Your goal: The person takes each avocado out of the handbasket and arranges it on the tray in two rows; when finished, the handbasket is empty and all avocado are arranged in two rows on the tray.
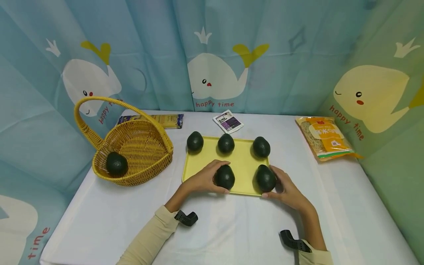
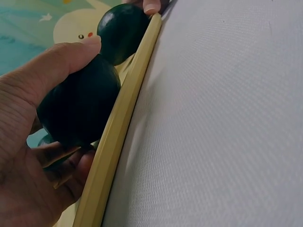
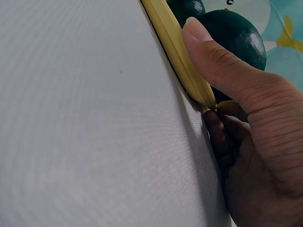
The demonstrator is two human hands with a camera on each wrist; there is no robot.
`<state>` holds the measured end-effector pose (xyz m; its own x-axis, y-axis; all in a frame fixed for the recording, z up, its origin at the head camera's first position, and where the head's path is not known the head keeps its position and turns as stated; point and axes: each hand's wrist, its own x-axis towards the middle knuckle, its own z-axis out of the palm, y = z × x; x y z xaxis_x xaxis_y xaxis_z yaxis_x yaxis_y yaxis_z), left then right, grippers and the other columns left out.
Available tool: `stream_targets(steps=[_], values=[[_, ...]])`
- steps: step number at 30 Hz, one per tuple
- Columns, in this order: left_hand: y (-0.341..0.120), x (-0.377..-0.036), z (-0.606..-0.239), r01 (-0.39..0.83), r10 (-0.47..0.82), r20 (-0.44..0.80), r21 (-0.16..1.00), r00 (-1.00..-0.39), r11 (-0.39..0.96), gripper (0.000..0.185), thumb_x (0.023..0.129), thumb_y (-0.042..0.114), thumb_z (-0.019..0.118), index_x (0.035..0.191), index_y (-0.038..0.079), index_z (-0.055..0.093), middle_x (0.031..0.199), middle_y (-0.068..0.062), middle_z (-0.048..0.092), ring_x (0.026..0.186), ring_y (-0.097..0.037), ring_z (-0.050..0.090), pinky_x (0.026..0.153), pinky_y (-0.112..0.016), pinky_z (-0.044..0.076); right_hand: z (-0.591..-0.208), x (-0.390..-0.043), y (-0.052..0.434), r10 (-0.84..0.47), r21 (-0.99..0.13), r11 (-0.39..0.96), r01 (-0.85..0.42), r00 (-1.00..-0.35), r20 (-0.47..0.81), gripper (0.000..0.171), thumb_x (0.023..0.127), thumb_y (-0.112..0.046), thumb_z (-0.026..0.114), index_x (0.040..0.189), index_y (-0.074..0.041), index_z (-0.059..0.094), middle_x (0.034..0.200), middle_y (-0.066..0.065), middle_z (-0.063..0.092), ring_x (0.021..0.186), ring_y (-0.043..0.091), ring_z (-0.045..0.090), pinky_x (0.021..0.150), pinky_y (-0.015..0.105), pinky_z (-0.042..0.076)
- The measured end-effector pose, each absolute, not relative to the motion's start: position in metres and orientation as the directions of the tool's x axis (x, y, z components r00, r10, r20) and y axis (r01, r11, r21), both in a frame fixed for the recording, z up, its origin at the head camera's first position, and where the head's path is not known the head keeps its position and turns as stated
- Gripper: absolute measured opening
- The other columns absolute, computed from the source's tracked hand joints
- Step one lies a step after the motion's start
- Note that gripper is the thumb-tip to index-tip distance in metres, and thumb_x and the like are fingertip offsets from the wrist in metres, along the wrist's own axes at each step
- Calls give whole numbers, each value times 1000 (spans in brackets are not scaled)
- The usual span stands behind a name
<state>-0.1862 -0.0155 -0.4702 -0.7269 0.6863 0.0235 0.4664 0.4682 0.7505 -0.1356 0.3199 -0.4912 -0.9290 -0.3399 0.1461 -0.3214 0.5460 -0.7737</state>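
Several dark green avocados lie on a yellow tray (image 1: 243,160). At its front edge, my left hand (image 1: 203,179) grips one avocado (image 1: 225,177), thumb at the near side and fingers at the far side. The left wrist view shows this avocado (image 2: 80,106) close to the tray's rim. At the front right corner, my right hand (image 1: 289,189) curls round another avocado (image 1: 266,179). In the right wrist view, the right thumb lies across the near side of that avocado (image 3: 239,40), with fingertips low by the tray corner. Three avocados line the tray's back edge, including a middle one (image 1: 226,144).
Left of the tray stands a wicker basket (image 1: 145,176) with a tall handle and one avocado (image 1: 116,164) inside. Behind it lies a yellow and blue packet (image 1: 169,120). A white and purple sachet (image 1: 228,122) lies behind the tray, an orange food bag (image 1: 326,138) at the right.
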Motion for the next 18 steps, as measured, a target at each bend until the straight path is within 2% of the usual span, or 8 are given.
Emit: stream_targets(steps=[8,18], values=[[-16,-187,-470,440,679,-7,756,-734,484,97,74,43,84,153,24,30,150,-5,35,138,-19,37,109,-44,38,-491,-136,319,-334,-774,549,-317,-931,145,100,70,-16,88,150,2,30,151,26,32,138,47,29,99,-1,13],[-14,-187,-471,459,675,12,743,-737,487,94,73,45,84,151,24,34,149,-2,39,135,-17,43,106,-41,42,-491,-136,319,-331,-768,560,-310,-934,135,100,70,-17,88,150,1,30,152,26,33,137,47,30,99,-1,13]])
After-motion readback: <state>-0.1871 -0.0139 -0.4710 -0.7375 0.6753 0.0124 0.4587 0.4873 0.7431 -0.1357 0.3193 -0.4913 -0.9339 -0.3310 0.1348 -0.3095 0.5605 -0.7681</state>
